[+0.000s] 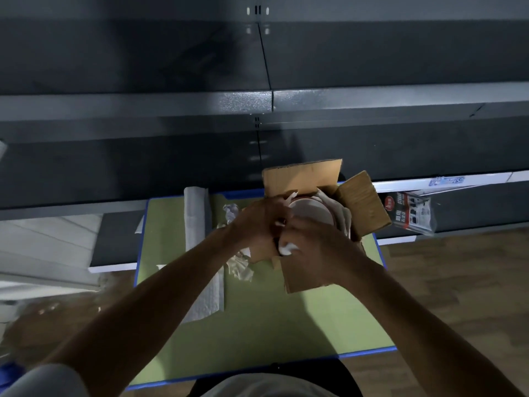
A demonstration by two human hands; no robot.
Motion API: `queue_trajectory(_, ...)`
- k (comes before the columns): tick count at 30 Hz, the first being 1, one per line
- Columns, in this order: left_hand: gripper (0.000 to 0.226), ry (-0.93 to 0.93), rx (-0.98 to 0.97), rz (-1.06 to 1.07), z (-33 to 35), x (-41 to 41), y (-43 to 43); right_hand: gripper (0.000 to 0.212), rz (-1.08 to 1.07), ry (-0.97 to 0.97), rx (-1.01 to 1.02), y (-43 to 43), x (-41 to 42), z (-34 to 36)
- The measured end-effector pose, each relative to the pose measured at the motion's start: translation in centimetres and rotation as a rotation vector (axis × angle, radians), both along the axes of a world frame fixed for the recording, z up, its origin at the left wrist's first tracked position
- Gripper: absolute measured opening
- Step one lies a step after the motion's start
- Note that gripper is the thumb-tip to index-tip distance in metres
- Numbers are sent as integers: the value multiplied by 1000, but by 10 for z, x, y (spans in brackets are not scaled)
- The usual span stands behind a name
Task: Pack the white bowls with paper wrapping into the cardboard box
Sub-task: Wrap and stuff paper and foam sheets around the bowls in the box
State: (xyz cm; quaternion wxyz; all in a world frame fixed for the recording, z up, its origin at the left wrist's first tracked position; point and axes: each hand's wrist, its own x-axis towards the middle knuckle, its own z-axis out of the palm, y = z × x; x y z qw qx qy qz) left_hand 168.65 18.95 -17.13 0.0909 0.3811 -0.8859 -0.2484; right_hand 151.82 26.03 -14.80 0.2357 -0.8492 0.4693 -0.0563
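I have both hands at the mouth of the cardboard box [363,204], which stands flaps-up toward the right side of the green bench [257,325]. 1 white bowl [310,210] sits inside it, its round top bare. The right hand [315,242] pinches a wad of paper wrapping [287,248] at the near edge of the box, and more paper bunches round the bowl's far side. The left hand [257,222] curls in at the bowl's left rim, but blur keeps me from telling whether it grips rim or paper. My worry is the uncovered part of the bowl: tucked unevenly, it could knock against whatever lies beside it. A hard push on the near side could tip the bowl or crush the near flap. The box is near the bench's right edge, so a sideways shove might slide it off. The crumpled paper [240,267] by my left wrist could get dragged along
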Motion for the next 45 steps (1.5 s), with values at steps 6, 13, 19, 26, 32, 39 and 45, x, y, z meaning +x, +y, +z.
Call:
queue_trajectory(6, 8, 6, 29, 37, -9, 4, -2, 34, 162, 296, -9, 2, 9, -11)
queue_trajectory(13, 12, -18, 112, 34, -3, 7, -3, 11, -112, 157, 102, 3, 8, 0)
queue_trajectory(19, 15, 15, 99, 56, -3, 6, 1, 14, -139, 175, -92, 9, 22, -20)
queue_trajectory(26, 8, 53, 90, 76, -4, 7, 3, 15, -241, 79, -179, 22, 17, -21)
queue_trajectory(32, 10, 29, 161, 91, -6, 8, 1, 15, -209, 103, -75, 27, 18, -25)
queue_trajectory(39, 11, 12, 111, 98, -10, 6, 3, 50, -84, 273, -10, 23, 19, -11)
queue_trajectory(45, 12, 73, 104, 109, -11, 7, 6, 25, -59, 395, 12, 21, 22, -4)
